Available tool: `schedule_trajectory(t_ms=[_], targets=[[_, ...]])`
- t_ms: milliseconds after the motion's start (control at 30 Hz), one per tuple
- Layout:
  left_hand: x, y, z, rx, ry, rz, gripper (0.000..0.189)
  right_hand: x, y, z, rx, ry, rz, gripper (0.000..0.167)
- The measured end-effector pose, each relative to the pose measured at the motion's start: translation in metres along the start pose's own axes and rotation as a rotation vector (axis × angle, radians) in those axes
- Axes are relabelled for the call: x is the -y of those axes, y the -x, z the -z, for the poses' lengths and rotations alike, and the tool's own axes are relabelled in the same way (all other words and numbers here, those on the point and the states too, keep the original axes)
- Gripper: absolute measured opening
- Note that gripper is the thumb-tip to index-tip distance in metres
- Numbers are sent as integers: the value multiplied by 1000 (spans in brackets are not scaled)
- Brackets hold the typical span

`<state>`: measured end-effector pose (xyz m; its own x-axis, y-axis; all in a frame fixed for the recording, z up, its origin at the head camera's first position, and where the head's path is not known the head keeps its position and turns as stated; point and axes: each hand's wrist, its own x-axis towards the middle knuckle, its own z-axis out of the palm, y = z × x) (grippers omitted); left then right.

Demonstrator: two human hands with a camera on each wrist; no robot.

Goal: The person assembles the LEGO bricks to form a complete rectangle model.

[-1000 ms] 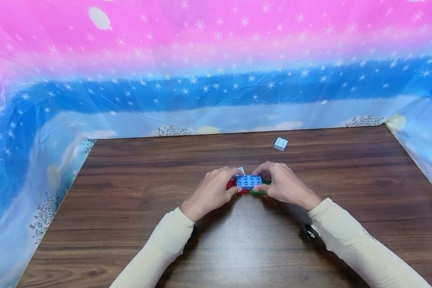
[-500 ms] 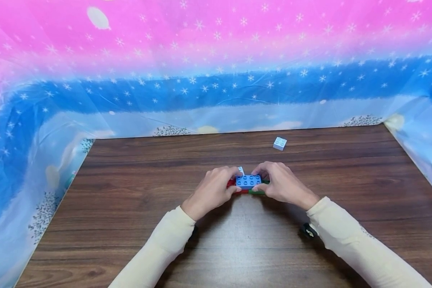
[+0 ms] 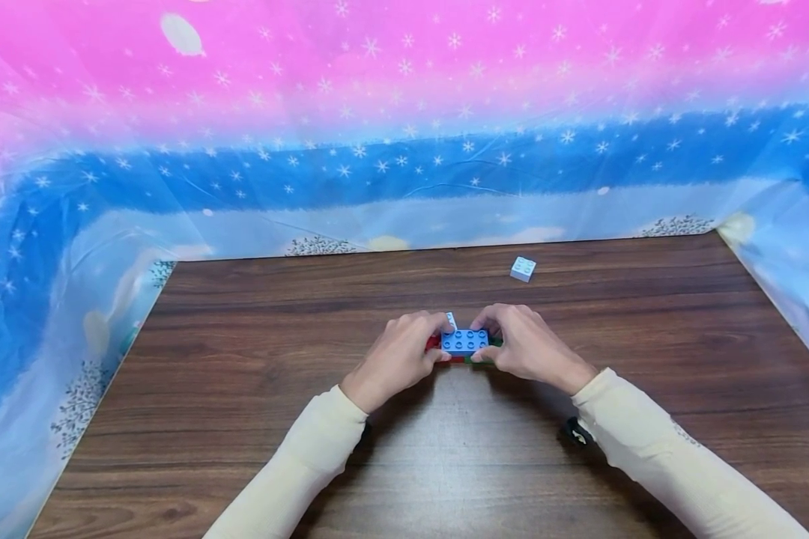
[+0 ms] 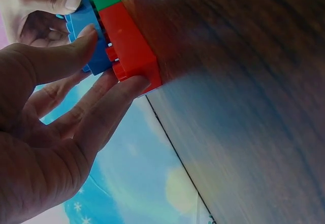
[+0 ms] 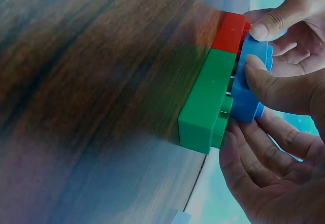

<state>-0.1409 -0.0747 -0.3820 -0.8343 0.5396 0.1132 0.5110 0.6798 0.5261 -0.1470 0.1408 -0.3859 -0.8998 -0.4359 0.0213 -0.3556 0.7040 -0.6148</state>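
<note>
A blue eight-stud building brick [image 3: 465, 342] is held over a red brick [image 4: 129, 41] and a green brick [image 5: 205, 94], which stand end to end on the table. My left hand [image 3: 404, 352] pinches the blue brick's left end between thumb and fingers, one fingertip resting against the red brick in the left wrist view. My right hand [image 3: 529, 348] pinches its right end, a fingertip right at the green brick's studs. In the right wrist view, a narrow gap with studs shows under the blue brick. Behind my left fingertips, a white brick [image 3: 451, 320] is partly hidden.
A loose white four-stud brick [image 3: 523, 269] lies farther back, right of centre, on the brown wooden table [image 3: 243, 322]. A pink and blue snowflake cloth [image 3: 377, 165] hangs along the table's back and sides.
The blue brick sits slightly lower over the red and green bricks than half a second ago. Both hands keep their grip on it, and the view has shifted a little.
</note>
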Motion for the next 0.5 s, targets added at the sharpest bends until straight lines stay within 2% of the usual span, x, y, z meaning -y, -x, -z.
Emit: schedule_trajectory(t_ms=[267,500], targets=[[-1,0,0,2,9,39,19,0,-2,0,11,-6,-2,29],[-3,0,-1,6,-3,39,19,-1,-4,2,23,-9,-6,27]])
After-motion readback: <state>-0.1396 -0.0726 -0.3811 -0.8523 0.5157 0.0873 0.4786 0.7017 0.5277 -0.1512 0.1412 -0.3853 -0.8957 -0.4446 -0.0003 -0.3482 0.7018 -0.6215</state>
